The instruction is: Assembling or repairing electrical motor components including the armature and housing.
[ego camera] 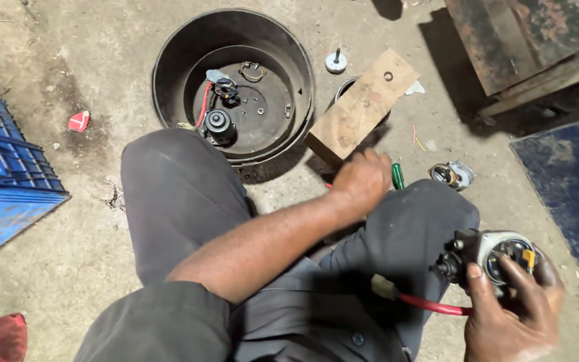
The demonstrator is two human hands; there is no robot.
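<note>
A small motor unit (494, 255) with a red wire (433, 306) is gripped in the right hand (510, 312) above the knee. The left hand (363, 177), fingers curled, is stretched to a green-handled screwdriver (397, 175) on the floor beside a wooden block (362, 107); whether it is grasped cannot be told. Tool pick-up seems in hand; a firm grip is called for next.

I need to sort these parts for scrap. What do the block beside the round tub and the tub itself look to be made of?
The block looks like raw, unfinished wood: pale tan, visible grain, a drilled hole. The round tub seems moulded black plastic with a dull, dusty finish, though painted metal cannot be ruled out.
</note>
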